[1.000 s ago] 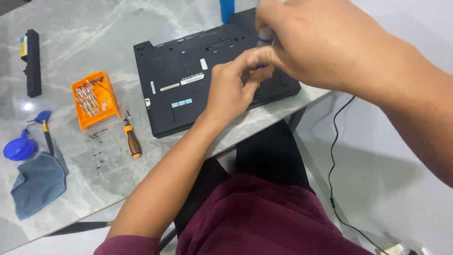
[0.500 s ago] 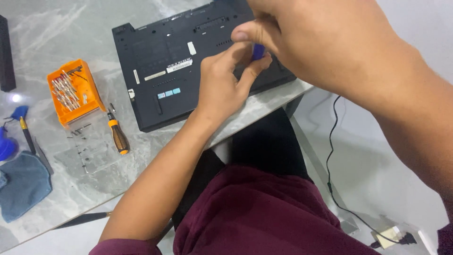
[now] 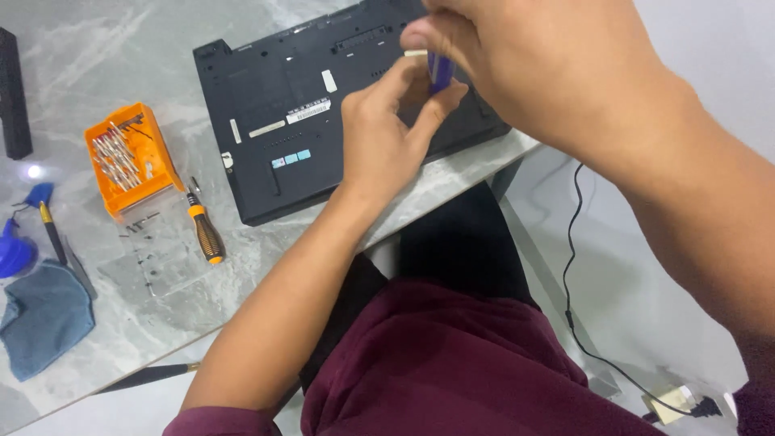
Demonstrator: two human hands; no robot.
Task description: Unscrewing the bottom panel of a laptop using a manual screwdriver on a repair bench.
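A black laptop (image 3: 282, 105) lies upside down on the grey marble table (image 3: 97, 64). Above its right half my right hand (image 3: 549, 73) pinches a small blue tool (image 3: 440, 71), held upright. My left hand (image 3: 387, 137) rests on the laptop's base just below, its fingertips touching the blue tool's lower end. The tool's tip is hidden by my fingers.
Left of the laptop sit an orange bit case (image 3: 129, 157), an orange-and-black screwdriver (image 3: 206, 234) and a clear lid with loose screws (image 3: 157, 258). A blue-grey cloth (image 3: 44, 315), blue tools (image 3: 24, 234) and a black bar (image 3: 12, 93) lie at the far left. A black cable (image 3: 577, 282) runs along the floor.
The view has shifted, so the laptop and tools sit further left in frame. Both hands stay together over the laptop's right half, and the blue tool now shows between my fingers.
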